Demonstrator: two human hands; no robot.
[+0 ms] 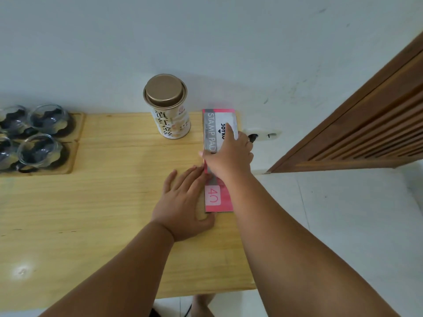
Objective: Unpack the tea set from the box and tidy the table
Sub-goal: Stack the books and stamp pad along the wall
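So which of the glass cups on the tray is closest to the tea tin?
The back right glass cup, at the tray's far corner. The other cups sit nearer the camera or farther left of the tea tin.

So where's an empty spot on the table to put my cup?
The biggest bare patch of table lies between the tray of glass cups and the left hand. The near left corner is free too. It is crowded on the right, around the tea tin, the pink box and the right hand.
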